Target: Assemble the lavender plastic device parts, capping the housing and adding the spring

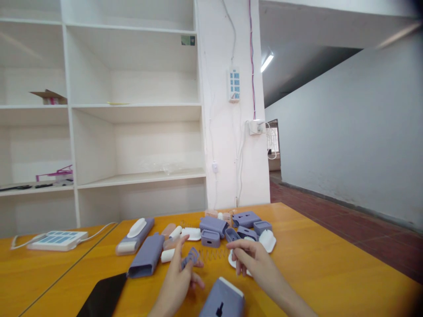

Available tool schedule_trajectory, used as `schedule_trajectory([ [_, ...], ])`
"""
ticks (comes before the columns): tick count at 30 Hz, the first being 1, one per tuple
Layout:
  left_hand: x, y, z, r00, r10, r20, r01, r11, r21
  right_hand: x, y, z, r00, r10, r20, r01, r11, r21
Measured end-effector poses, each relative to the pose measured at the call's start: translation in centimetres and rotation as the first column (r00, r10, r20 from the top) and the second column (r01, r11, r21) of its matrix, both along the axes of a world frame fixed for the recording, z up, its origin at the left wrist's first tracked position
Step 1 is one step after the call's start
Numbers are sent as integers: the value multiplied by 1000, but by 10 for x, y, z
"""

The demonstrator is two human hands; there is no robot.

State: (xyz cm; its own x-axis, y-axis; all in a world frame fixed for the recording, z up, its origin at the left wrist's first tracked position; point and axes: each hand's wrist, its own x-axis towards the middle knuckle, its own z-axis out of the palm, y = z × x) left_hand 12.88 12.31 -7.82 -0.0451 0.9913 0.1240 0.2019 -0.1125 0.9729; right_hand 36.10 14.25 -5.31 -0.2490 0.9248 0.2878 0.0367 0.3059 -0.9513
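Low in the middle of the frame, the left hand [176, 281] pinched a small lavender plastic clip with slots [190, 257] between thumb and fingertips, holding it just above the orange wooden table [330, 268]. To its right, the right hand [253, 259] lay with fingers curled down onto a flat white oval plastic piece [233, 260]; whether it gripped the piece could not be told. A thin coiled metal spring [214, 254] lay on the table between the hands. At the bottom edge stood a lavender box with a white end [223, 301]. Behind the hands lay scattered lavender and white plastic housings [214, 229]. A long lavender sleeve [147, 256] lay left of the hands.
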Motion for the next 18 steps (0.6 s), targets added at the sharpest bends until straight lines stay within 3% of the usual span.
schedule_trajectory([
  [4, -1, -18, 7, 994, -67, 90, 71, 996, -44, -8, -4, -5, 999, -30, 28, 29, 999, 44],
  [8, 0, -26, 22, 993, -48, 105, 53, 997, -47, -10, -4, -7, 999, -30, 22, 29, 999, 31],
  [14, -1, -39, 45, 992, 75, -103, -63, 992, 113, -10, -2, -7, 999, 32, -9, -32, 998, -49],
  [18, -4, -44, 51, 980, 96, -174, -67, 984, 165, -10, -4, -6, 998, 38, 40, -36, 998, -52],
])
